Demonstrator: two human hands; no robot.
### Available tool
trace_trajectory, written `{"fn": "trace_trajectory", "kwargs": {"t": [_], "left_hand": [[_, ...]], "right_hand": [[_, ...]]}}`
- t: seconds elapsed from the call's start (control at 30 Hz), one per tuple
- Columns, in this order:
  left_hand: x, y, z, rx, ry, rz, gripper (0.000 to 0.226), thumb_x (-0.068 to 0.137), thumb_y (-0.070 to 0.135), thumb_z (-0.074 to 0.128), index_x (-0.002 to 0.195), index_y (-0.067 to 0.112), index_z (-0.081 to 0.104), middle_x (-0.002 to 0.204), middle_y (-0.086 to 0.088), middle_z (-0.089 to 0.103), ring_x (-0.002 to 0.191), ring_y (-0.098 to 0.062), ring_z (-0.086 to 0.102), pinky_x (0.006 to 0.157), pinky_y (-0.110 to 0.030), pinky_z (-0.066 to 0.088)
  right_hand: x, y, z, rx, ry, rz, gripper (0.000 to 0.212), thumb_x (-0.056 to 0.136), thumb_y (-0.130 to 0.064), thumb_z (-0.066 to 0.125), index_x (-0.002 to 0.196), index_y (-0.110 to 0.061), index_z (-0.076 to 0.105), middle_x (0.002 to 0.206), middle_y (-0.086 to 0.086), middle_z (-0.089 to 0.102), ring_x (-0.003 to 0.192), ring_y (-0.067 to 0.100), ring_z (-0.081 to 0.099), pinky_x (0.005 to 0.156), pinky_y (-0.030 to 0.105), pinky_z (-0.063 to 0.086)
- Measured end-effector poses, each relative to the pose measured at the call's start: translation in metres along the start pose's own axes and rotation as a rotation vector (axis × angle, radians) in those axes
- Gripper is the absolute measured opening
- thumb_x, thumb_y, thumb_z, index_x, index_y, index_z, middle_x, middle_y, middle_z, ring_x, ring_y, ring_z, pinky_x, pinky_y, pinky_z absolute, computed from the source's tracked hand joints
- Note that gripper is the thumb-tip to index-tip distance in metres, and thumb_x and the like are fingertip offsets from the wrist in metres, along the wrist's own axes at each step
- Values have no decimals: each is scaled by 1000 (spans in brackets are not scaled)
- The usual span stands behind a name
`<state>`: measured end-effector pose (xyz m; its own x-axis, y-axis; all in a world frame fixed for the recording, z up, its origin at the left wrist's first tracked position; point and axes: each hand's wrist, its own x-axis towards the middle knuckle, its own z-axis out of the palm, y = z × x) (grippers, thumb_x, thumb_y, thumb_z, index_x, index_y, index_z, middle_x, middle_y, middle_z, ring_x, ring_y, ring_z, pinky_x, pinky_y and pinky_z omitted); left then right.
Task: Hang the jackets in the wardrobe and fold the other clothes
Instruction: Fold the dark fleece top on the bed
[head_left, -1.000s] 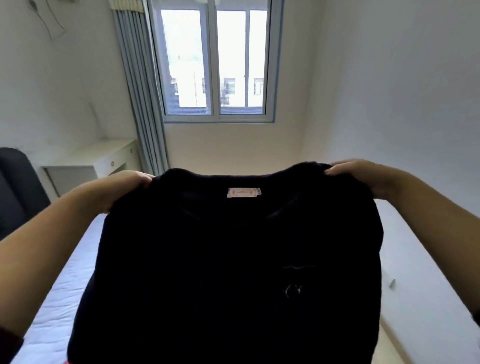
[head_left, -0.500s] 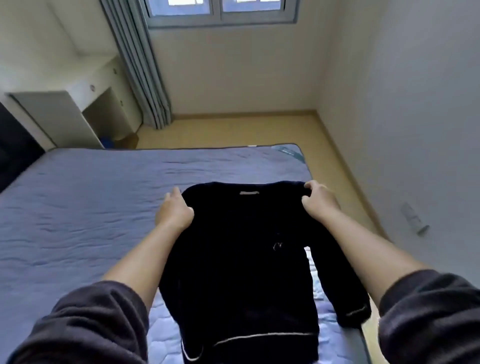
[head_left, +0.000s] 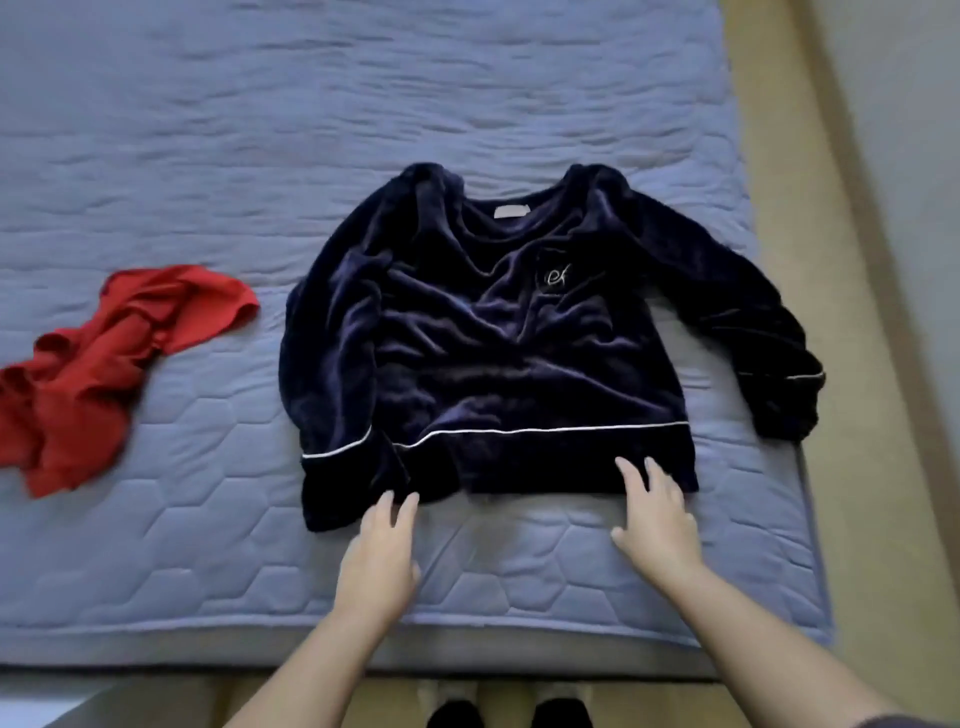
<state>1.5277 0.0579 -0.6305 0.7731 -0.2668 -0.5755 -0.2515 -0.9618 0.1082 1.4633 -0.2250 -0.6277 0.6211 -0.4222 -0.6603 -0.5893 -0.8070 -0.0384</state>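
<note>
Left hand: fingers straight and close together, nothing pinched; fingertips are seen at the lower edge of the sweater hem. Contact looks likely but is slightly blurred.

Right hand: fingers extended and loosely spread, thumb out to the side, nothing gripped; two fingertips are laid on the dark hem band.

Task item: navy velvet sweater, laid face-up and spread out in the centre of the frame, neckline toward the top of the picture, hem toward the bottom. Fabric is noted as wrinkled across the chest. A pale label is seen inside the neck, and a small embroidered mark right of centre on the chest. White piping runs across just above the hem band. The sleeve on the picture's left is folded down along the body, its cuff lying beside the hem. The sleeve on the picture's right is angled outward, its cuff near the mattress edge.

Support: everything is carried on a bed with a blue-grey quilted cover.

A crumpled red garment lies on the same cover at the left of the frame, apart from the sweater.

Tan floor is visible along the right side. The person's feet are seen at the bottom edge.
</note>
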Motion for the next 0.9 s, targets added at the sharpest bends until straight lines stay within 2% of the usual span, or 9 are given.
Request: {"fn": "trace_trajectory", "kwargs": {"t": [0.07,0.13,0.27,0.37,0.53,0.7,0.73,0.8,0.9], "left_hand": [[23,-7,22,123,87,58,106,41,13,87,136,13,38,121,-22,53,89,-36,60,60,-37,54],[47,-17,37,192,215,40,102,37,8,85,132,10,47,112,-24,54,76,-37,56,54,-39,50],[91,-23,36,344,437,22,50,71,9,58,121,10,57,103,-21,58,78,-36,58,60,-41,48],[106,-28,21,397,488,111,19,67,-2,56,83,6,61,71,-19,56,53,-32,56,44,-31,38],[78,-55,-20,408,307,301,30,51,-6,79,76,2,63,61,-19,50,42,-32,52,42,-22,22],[0,-73,-33,486,156,455,45,36,1,84,75,8,65,64,-14,53,40,-30,52,37,-23,26],[-14,-73,-27,508,76,451,44,41,6,84,81,10,64,69,-12,56,45,-30,56,36,-27,33],[-34,-67,-13,581,-170,341,43,72,22,72,111,18,55,102,-7,58,80,-28,65,56,-34,48],[-46,-57,6,572,-624,109,48,91,30,50,135,20,34,131,-3,45,115,-24,55,79,-34,45]], "right_hand": [[17,2,19,-115,56,-7,92,86,-25,64,150,-34,-1,159,8,-5,145,34,4,109,47,31],[38,3,30,-220,113,-48,97,85,-24,65,149,-37,-6,158,9,-9,145,36,0,110,53,26],[79,-2,32,-417,271,-134,87,83,-13,61,150,-32,9,153,13,18,132,35,32,104,52,28],[95,-3,22,-453,327,-207,57,83,-5,55,135,-20,37,123,12,47,104,34,54,88,44,37],[56,16,-7,-468,175,-289,43,83,-8,56,121,-16,39,101,8,42,79,29,49,59,35,32],[-22,48,-2,-494,-3,-324,55,80,-22,64,125,-19,34,118,7,39,95,28,55,57,33,35],[-32,52,4,-494,-50,-319,56,81,-23,64,127,-19,32,120,7,38,97,27,55,58,33,36],[-45,60,21,-505,-179,-317,52,86,-20,58,131,-18,31,125,6,36,103,27,53,64,36,41],[-51,66,37,-513,-392,-289,54,88,-24,55,136,-20,31,131,5,35,114,27,50,80,37,44]]}}
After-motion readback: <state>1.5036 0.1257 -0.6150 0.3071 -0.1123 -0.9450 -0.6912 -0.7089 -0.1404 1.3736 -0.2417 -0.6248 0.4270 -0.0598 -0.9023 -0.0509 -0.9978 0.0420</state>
